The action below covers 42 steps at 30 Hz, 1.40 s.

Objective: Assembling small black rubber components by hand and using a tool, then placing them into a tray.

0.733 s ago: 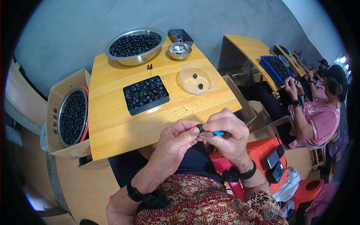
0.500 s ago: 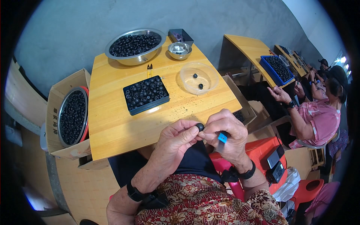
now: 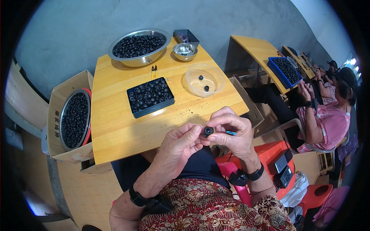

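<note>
In the head view, you are holding a small black ring-shaped part [image 3: 208, 131] just over the near edge of the wooden desk [image 3: 115, 127], above your lap. Your left hand [image 3: 179, 148] is closing its fingers [image 3: 195, 135] narrowly on the part's left side, and your right hand [image 3: 231, 133] is pinching it from the right while also gripping a thin blue-tipped tool [image 3: 231, 133] that is pointing away to the right. Judging by how things are lying, the work is looking early: the clear round dish [image 3: 216, 82] is carrying only two black parts, while the black tray [image 3: 133, 109], the large steel bowl [image 3: 115, 48] at the far edge and the pan in the cardboard box [image 3: 58, 100] to your left are all sitting heaped with them. As for room, the near strip of desk between the tray and your hands is lying bare, and yellow-handled snips [image 3: 154, 72] are resting behind the tray. A small steel bowl [image 3: 185, 52] is crowding the far right corner, and a seated co-worker [image 3: 327, 123] is working well apart on your right.
</note>
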### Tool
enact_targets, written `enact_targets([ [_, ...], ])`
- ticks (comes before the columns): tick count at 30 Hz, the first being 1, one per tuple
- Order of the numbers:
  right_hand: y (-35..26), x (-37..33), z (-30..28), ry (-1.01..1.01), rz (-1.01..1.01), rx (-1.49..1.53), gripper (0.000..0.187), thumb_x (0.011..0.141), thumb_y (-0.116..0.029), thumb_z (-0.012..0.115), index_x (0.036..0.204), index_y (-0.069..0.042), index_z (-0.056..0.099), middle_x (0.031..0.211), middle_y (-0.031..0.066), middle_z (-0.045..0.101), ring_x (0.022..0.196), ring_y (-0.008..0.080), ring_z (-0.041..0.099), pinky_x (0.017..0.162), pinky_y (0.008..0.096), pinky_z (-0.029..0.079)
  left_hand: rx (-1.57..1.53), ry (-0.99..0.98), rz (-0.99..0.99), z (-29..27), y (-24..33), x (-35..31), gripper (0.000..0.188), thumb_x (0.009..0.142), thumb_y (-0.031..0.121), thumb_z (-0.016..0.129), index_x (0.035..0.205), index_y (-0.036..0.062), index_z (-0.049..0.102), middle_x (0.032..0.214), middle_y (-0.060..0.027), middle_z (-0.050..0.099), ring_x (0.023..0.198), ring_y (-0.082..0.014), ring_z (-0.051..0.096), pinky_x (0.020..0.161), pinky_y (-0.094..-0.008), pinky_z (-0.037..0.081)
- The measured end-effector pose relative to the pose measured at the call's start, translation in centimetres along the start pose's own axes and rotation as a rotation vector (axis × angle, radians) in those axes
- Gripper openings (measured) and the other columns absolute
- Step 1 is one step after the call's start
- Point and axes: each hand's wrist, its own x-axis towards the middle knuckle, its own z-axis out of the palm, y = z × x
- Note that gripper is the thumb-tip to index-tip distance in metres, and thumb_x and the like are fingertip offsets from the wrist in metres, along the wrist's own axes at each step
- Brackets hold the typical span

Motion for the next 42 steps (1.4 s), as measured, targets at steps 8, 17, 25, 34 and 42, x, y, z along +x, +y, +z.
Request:
enact_targets([
  [8,-0.2,-0.1,0.2,-0.005,0.008,0.005,0.031,0.073,-0.006,0.081,0.102,-0.005,0.072,0.096,0.0016,0.062,0.070,0.0053,0.046,0.061,0.0196,0.040,0.030,-0.014,-0.002,-0.3,0.0,0.0,0.017,0.092,0.021,0.065,0.101,0.0066,0.065,0.095,-0.0028,0.065,0.089,-0.0119,0.061,0.085,-0.0276,0.049],
  [17,-0.2,-0.1,0.8,0.072,-0.016,-0.062,0.031,0.071,-0.002,0.080,0.101,-0.005,0.072,0.096,0.0031,0.062,0.069,0.0052,0.047,0.060,0.0188,0.039,0.020,0.031,-0.010,0.0,0.2,0.1,0.021,0.095,0.022,0.061,0.108,0.0053,0.062,0.093,-0.0009,0.064,0.087,-0.0076,0.059,0.080,-0.0214,0.046],
  [25,0.4,2.8,0.0,0.093,0.033,-0.199,0.027,0.076,-0.006,0.077,0.101,-0.003,0.070,0.088,0.0015,0.061,0.073,0.0069,0.051,0.067,0.0213,0.043,0.281,0.097,0.101,-2.4,1.8,1.4,0.027,0.095,0.022,0.059,0.113,0.0021,0.059,0.099,-0.0048,0.065,0.090,-0.0114,0.060,0.085,-0.0249,0.047],
  [34,6.4,8.2,-2.5,0.367,0.104,-0.258,0.024,0.082,-0.009,0.072,0.103,0.002,0.068,0.089,0.0045,0.063,0.082,0.0098,0.058,0.075,0.0252,0.048,1.166,0.464,0.445,-9.4,10.4,5.4,0.019,0.086,0.008,0.064,0.103,-0.0016,0.065,0.087,-0.0061,0.065,0.080,-0.0139,0.061,0.076,-0.0280,0.049],
  [42,5.8,5.3,-1.7,0.306,0.195,-0.274,0.017,0.086,-0.008,0.068,0.098,0.003,0.069,0.085,0.0032,0.060,0.077,0.0098,0.056,0.072,0.0244,0.045,2.034,0.425,0.601,-10.1,9.1,7.7,0.019,0.077,0.012,0.071,0.093,0.0032,0.069,0.088,-0.0124,0.065,0.088,-0.0293,0.062,0.082,-0.0387,0.049],
])
